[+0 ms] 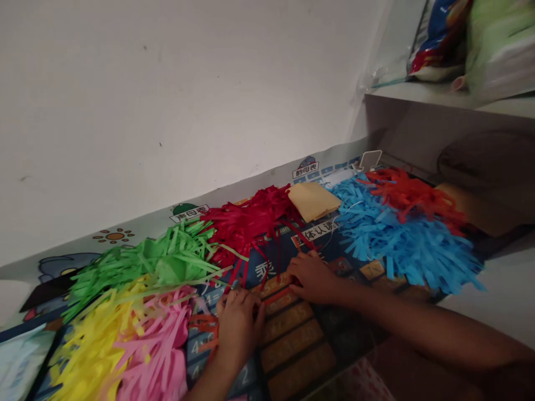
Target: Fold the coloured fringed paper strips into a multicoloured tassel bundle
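Observation:
My left hand (239,320) is low over the printed mat, fingers bent and closed at an orange fringed paper strip (204,329) that shows at its left side. Farther right, my right hand (312,277) has curled fingers around part of the orange strip; a thin length lies between the hands. The fingertips are partly hidden. Loose ends of a dark red shredded paper pile (251,220) reach down near both hands. Pink paper strips (161,348) lie left of my left hand, beside yellow strips (98,340) and green strips (146,262).
Blue paper strips (409,245) and a red-orange pile (418,195) lie at the right. A folded pale yellow paper (314,200) sits by the wall (188,100). A shelf (443,103) with bags overhangs the right side. A light packet (25,356) is at the lower left.

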The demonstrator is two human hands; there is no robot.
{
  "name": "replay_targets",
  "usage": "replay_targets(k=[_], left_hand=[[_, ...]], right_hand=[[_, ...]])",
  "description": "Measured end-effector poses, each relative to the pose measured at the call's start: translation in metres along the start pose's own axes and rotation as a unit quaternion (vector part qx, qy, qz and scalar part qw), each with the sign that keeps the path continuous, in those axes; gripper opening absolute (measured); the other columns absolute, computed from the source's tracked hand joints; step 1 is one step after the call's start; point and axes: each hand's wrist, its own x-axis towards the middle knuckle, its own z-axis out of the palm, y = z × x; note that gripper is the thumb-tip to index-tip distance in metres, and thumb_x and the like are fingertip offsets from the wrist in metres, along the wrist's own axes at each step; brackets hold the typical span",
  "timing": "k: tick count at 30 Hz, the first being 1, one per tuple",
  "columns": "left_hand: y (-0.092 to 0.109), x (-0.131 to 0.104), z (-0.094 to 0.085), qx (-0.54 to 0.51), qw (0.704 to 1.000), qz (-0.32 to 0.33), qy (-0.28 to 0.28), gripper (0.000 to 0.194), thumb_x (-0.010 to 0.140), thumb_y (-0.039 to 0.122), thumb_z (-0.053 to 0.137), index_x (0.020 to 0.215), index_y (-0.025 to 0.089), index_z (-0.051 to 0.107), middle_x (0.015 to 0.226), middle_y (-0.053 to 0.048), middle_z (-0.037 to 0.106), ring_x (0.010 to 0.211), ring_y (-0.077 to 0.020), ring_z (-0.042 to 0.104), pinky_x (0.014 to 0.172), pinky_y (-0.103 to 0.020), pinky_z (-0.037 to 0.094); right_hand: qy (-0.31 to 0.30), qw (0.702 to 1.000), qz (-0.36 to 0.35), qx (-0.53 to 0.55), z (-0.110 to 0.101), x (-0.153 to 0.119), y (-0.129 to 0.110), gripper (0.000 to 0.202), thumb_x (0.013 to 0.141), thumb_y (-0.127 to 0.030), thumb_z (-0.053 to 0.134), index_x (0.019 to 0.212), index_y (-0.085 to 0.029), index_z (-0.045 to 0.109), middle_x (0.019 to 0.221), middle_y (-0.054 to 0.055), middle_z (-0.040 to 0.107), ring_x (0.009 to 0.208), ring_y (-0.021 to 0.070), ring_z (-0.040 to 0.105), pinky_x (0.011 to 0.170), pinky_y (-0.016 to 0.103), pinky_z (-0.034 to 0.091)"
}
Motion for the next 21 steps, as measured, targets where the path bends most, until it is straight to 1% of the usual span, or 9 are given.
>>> replay_targets(k=[2,6,10,13,14,16,18,20,21], left_hand=[[0.001,-0.001,0.001,0.013,0.999,0.029,0.001,0.012,0.083,0.018,0.061,0.083,0.026,0.07,0.086,-0.002,0.071,0.088,-0.025,0.058,0.088,-0.047,0.034],[0.001,-0.006,0.009,0.023,0.991,0.132,0.001,0.027,0.08,0.014,0.066,0.096,0.035,0.069,0.093,0.001,0.072,0.093,-0.0231,0.058,0.101,-0.051,0.027],[0.007,0.003,0.021,0.05,0.988,0.145,0.004,0.018,0.077,0.012,0.067,0.085,0.028,0.069,0.083,0.0,0.071,0.086,-0.0217,0.06,0.104,-0.056,0.024],[0.013,0.013,0.016,0.086,0.982,0.167,0.034,0.015,0.078,0.009,0.064,0.074,0.023,0.066,0.068,0.002,0.068,0.072,-0.0185,0.061,0.102,-0.054,0.026],[0.014,0.013,0.008,0.085,0.979,0.175,0.059,0.017,0.08,0.008,0.061,0.072,0.023,0.065,0.067,0.003,0.067,0.07,-0.0173,0.061,0.104,-0.052,0.026],[0.015,0.007,-0.02,0.06,0.97,0.202,0.119,0.024,0.087,0.008,0.053,0.074,0.024,0.065,0.069,0.005,0.07,0.068,-0.0146,0.062,0.108,-0.047,0.023],[0.016,-0.007,-0.056,0.022,0.953,0.257,0.157,0.028,0.095,0.013,0.044,0.088,0.027,0.067,0.081,0.007,0.074,0.07,-0.0125,0.065,0.112,-0.04,0.02],[0.016,-0.023,-0.09,0.039,0.933,0.339,0.115,0.024,0.097,0.022,0.044,0.103,0.031,0.066,0.089,0.009,0.076,0.077,-0.0125,0.067,0.111,-0.03,0.023],[0.017,-0.03,-0.103,0.046,0.922,0.365,0.122,0.023,0.097,0.025,0.046,0.106,0.031,0.066,0.09,0.009,0.076,0.077,-0.0127,0.067,0.109,-0.027,0.026]], right_hand=[[-0.004,0.998,-0.06,-0.014,-0.003,0.0,-0.001,0.007,0.085,-0.027,0.064,0.081,-0.021,0.064,0.085,0.002,0.067,0.088,0.0207,0.05,0.078,0.038,0.028],[-0.011,0.982,-0.181,-0.062,-0.003,-0.003,0.001,0.015,0.093,-0.018,0.053,0.083,-0.019,0.064,0.084,0.002,0.067,0.09,0.0199,0.048,0.083,0.041,0.027],[-0.01,0.968,-0.225,-0.105,0.005,0.004,0.003,0.016,0.093,-0.016,0.052,0.086,-0.016,0.066,0.086,0.005,0.067,0.089,0.0217,0.049,0.083,0.041,0.029],[-0.009,0.97,-0.216,-0.113,-0.003,0.009,-0.005,0.013,0.091,-0.02,0.055,0.085,-0.016,0.066,0.083,0.004,0.068,0.088,0.0217,0.05,0.084,0.042,0.03],[-0.006,0.971,-0.209,-0.115,-0.011,0.007,-0.012,0.013,0.091,-0.021,0.056,0.084,-0.016,0.066,0.082,0.004,0.068,0.087,0.0217,0.051,0.083,0.042,0.03],[-0.003,0.982,-0.172,-0.073,-0.034,-0.003,-0.03,0.012,0.091,-0.025,0.056,0.088,-0.019,0.067,0.086,0.004,0.069,0.089,0.0226,0.052,0.083,0.043,0.031],[-0.021,0.992,-0.097,0.077,-0.062,-0.019,-0.051,0.016,0.092,-0.032,0.055,0.094,-0.024,0.068,0.096,0.004,0.07,0.096,0.0237,0.052,0.085,0.042,0.032],[-0.063,0.964,-0.03,0.258,-0.087,-0.031,-0.069,0.025,0.092,-0.039,0.051,0.09,-0.024,0.07,0.094,0.004,0.07,0.094,0.022,0.054,0.083,0.037,0.035],[-0.09,0.941,-0.013,0.325,-0.096,-0.035,-0.077,0.03,0.093,-0.042,0.049,0.086,-0.023,0.071,0.088,0.003,0.069,0.087,0.0196,0.056,0.078,0.033,0.038]])
